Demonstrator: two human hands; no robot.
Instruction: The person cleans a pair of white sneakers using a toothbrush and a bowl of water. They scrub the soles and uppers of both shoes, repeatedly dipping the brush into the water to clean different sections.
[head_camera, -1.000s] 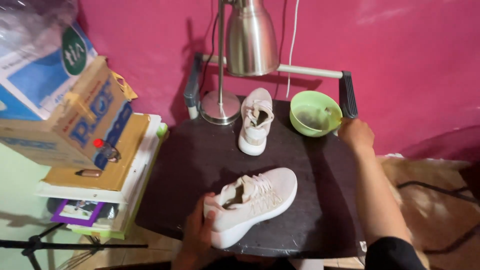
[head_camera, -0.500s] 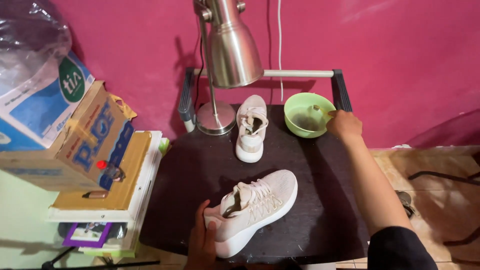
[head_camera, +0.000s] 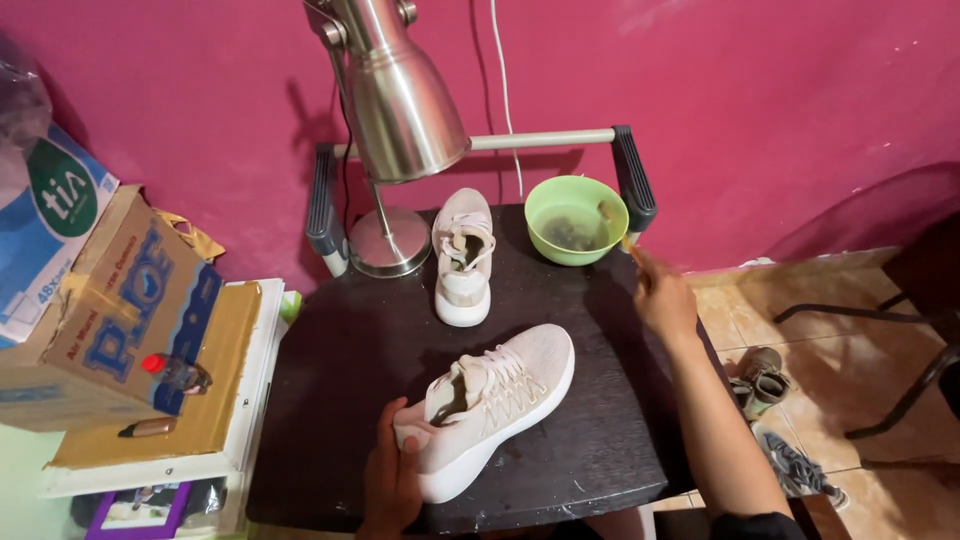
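Left hand (head_camera: 392, 480) sits at the table's (head_camera: 340, 400) near edge, fingers wrapped over the heel of the near shoe (head_camera: 490, 405), thumb up against the collar; grasping it. Shoe lies on its sole, toe pointing away and to the right, heel at the hand. Right arm stretches forward along the table's right side, forearm low, wrist slightly bent. Right hand (head_camera: 663, 298) is just short of the green bowl (head_camera: 576, 220), fingers pinched on a small thin tan thing (head_camera: 628, 243), possibly a brush handle; too small to tell. Bowl stands at the far right of the table, murky liquid inside. Second shoe (head_camera: 463, 255) stands farther back, toe toward the camera, between the bowl and the lamp (head_camera: 395, 100) base. Lamp shade hangs over the table's far left. Cardboard box (head_camera: 110, 320) rests on a stack left of the table. Small shoes (head_camera: 760, 375) lie on the tiled floor at right.
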